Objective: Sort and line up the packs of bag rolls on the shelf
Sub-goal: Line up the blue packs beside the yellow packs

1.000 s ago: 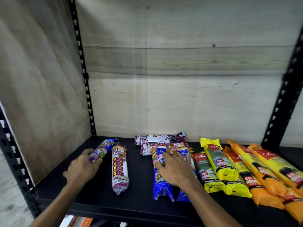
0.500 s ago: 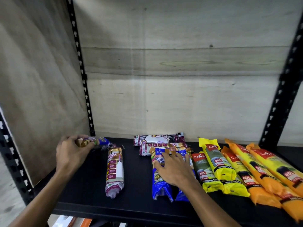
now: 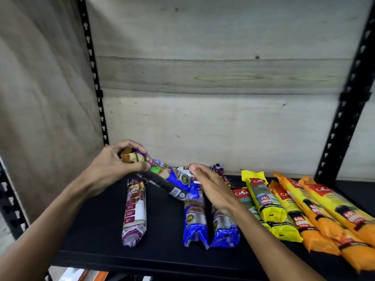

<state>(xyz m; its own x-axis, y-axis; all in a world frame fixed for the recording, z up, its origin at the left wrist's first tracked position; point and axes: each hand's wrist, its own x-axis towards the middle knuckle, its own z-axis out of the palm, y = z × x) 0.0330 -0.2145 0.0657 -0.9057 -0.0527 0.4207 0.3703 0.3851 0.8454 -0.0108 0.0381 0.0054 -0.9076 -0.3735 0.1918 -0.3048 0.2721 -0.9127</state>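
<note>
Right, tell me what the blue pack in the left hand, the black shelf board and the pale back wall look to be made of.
Blue printed pack of bag rolls, gripped by the left hand: thin glossy plastic film; it shines and crinkles. Black shelf board: smooth and matte, likely painted metal or laminate; I cannot tell which. Pale back wall panel: unfinished plywood, judging by its grain and knots.

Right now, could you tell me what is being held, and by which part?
The left hand grips the blue pack by its top end; the right hand holds nothing.
</note>
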